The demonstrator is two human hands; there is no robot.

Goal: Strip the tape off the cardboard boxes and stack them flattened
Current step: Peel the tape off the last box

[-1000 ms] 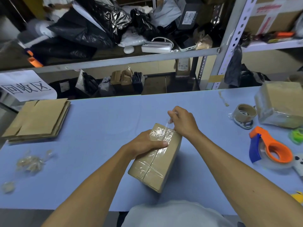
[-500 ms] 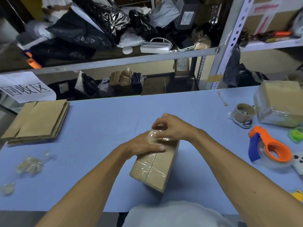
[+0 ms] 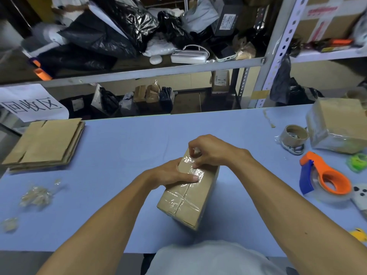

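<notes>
Far left on blue table (image 3: pixel 119 139): 1 stack of flattened cardboard (image 3: pixel 44 142), several sheets, exact no. cannot tell. Above it, 1 white paper sign (image 3: pixel 32 103) w/ black characters. Nearer, at left edge: 2 clumps of crumpled tape (image 3: pixel 36 195), the larger one beyond, the smaller one closer to table front.

Centre: 1 taped cardboard box (image 3: pixel 188 197), still closed, lying on table w/ long side running away from the body, clear tape along top seam and across it. Left hand (image 3: pixel 170 175) grasping the box from left side, thumb pressed flat on top over the tape. Right hand (image 3: pixel 212 151) at far end of the box, fingers curled, pinching a bit of clear tape at the edge.

Right: 1 nearly used tape roll (image 3: pixel 294 135), brown core. Behind it, 1 more taped box (image 3: pixel 339 126), wrapped in clear tape, not opened. In front: 1 orange-blue tape dispenser (image 3: pixel 325 175). Beside, at right edge: 1 green object (image 3: pixel 357 161), partly cut off, kind cannot tell.
</notes>
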